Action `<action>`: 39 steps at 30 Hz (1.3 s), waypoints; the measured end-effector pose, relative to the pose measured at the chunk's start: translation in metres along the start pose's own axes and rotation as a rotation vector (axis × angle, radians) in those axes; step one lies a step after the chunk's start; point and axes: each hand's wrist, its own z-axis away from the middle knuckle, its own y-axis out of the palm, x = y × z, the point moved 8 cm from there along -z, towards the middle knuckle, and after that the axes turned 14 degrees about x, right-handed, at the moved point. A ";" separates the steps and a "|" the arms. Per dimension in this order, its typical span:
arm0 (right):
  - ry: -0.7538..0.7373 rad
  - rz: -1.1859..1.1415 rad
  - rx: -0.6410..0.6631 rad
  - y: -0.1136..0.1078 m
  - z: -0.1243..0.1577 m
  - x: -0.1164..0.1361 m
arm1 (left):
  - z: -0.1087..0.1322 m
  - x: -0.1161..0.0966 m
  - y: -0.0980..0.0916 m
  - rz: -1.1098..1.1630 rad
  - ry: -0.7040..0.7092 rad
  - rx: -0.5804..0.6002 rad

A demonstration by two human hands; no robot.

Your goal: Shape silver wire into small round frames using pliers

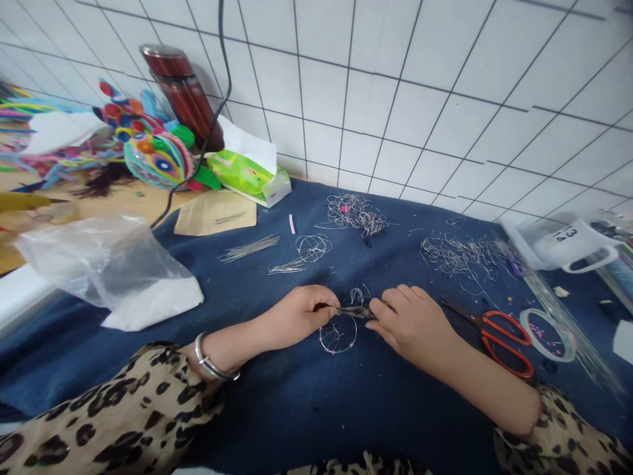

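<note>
Head view, items on the dark blue cloth point(395, 422), recorded from my seat. One left hand point(306, 315), mine, silver bangles at the wrist: thumb and forefinger were pinched on the upper edge of a round silver wire ring with small pink beads point(338, 338). One right hand point(410, 323), mine: its fingers were wrapped around the grips of a pair of dark metal pliers point(357, 311). The hands were apart, close together, the pliers' nose reaching between them to my left fingertips; I could not tell what its tips gripped. The ring hung or lay just below that nose. Beyond the hands: one silver wire wheel shape point(314, 249); one bundle of straight silver wires point(250, 248); one tangled wire heap with a pink spot point(349, 212). Right side: one pair of orange-handled scissors point(505, 338), near a round translucent dish point(525, 323) holding pink beads.
</note>
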 end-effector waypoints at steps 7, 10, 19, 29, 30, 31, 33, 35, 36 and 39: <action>0.011 -0.020 0.020 0.006 0.001 -0.001 | -0.001 0.001 0.000 -0.058 0.008 -0.018; 0.031 -0.069 0.027 0.011 0.001 -0.003 | -0.001 0.002 -0.001 -0.026 -0.003 -0.034; 0.152 -0.432 -0.017 0.025 0.001 -0.013 | 0.003 0.011 -0.003 0.221 -0.086 -0.145; 0.226 -0.610 -0.034 0.034 0.003 -0.012 | 0.009 0.007 -0.006 0.279 -0.126 -0.246; 0.225 -0.599 -0.050 0.033 0.003 -0.011 | 0.010 0.007 -0.006 0.272 -0.121 -0.252; 0.225 -0.592 -0.065 0.033 0.003 -0.011 | 0.010 0.006 -0.006 0.281 -0.113 -0.251; 0.230 -0.595 -0.083 0.032 0.004 -0.012 | 0.009 0.007 -0.003 0.336 -0.097 -0.243; 0.244 -0.610 -0.086 0.032 0.003 -0.013 | 0.008 0.007 0.000 0.399 -0.079 -0.228; 0.250 -0.615 -0.081 0.032 0.003 -0.014 | 0.007 0.006 0.001 0.423 -0.068 -0.222; 0.250 -0.627 -0.056 0.033 0.002 -0.015 | 0.006 0.005 0.004 0.493 -0.038 -0.199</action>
